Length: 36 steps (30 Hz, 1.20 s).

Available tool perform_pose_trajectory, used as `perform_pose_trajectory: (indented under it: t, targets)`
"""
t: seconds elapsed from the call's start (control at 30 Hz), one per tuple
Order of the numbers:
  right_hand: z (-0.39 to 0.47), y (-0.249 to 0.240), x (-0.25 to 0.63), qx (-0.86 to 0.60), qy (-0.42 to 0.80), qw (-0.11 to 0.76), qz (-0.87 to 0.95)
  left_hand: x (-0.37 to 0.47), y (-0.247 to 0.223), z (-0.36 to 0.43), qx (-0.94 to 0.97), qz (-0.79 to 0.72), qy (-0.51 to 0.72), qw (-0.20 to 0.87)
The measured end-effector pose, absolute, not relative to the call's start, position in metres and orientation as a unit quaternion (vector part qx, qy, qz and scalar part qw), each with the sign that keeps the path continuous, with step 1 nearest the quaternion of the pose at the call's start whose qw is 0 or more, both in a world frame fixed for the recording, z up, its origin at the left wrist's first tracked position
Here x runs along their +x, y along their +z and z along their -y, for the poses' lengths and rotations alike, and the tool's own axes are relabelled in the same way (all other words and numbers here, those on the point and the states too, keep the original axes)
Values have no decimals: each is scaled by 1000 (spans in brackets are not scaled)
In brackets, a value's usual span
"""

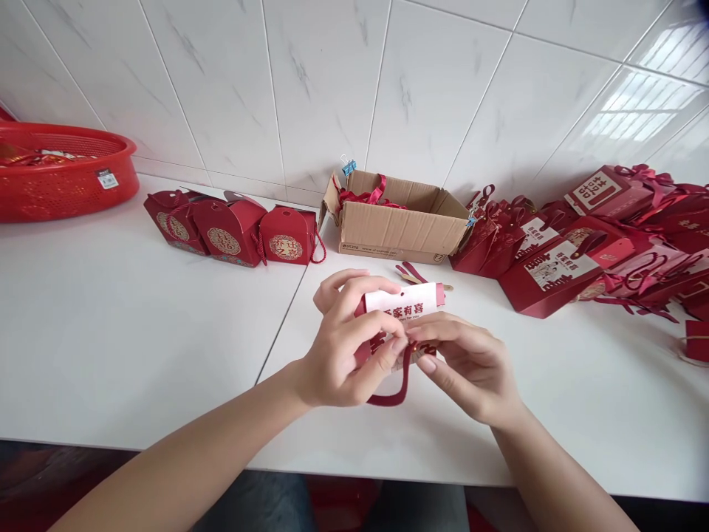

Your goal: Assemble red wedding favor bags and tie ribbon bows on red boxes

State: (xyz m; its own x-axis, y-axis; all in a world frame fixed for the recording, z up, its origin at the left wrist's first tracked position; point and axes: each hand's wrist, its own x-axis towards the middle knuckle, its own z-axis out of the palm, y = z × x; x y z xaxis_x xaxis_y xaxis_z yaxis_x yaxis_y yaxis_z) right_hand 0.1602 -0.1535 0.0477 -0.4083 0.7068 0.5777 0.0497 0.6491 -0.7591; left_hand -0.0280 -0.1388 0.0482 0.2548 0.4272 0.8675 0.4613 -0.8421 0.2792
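In front of me is a small red gift box (402, 298) with a white label and red characters, partly covered by my fingers. A dark red strap (394, 400) curls down in a loop on its near side. My left hand (343, 343) is closed, thumb and forefinger pinching this strap over the label. From the other side my right hand (473, 363) has its fingertips closed around the strap's end, where a tiny gold stud (414, 346) shows. Whether the stud is through the strap is hidden.
Behind the box lie loose strap pieces (410, 273) and an open cardboard box (396, 225) holding red straps. Three red gift boxes (230, 233) stand to its left, beyond them a red plastic basket (66, 177). Many finished-looking red boxes (559, 273) are piled right.
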Motion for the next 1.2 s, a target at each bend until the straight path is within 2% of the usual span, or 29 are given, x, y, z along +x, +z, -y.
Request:
perform_pose_trajectory:
  t: [0.17, 0.33, 0.4, 0.53, 0.63, 0.9, 1.2]
  targets:
    - [149, 45, 157, -235, 341, 517, 749, -28, 46, 136, -792, 270, -548, 25]
    - [148, 45, 157, -272, 205, 548, 764, -31, 46, 129, -764, 297, -572, 15]
    - [147, 45, 158, -279, 180, 549, 767, -31, 45, 127, -736, 341, -583, -50]
    - [143, 43, 160, -303, 131, 571, 752, -28, 41, 124, -683, 386, -557, -273]
    - [139, 41, 161, -327, 120, 591, 728, -27, 41, 125, -694, 359, -516, -350]
    - [131, 34, 162, -330, 267, 597, 681, -28, 41, 123, -744, 309, -487, -337]
    - [131, 30, 153, -372, 252, 607, 655, -27, 40, 123, -751, 325, -475, -324]
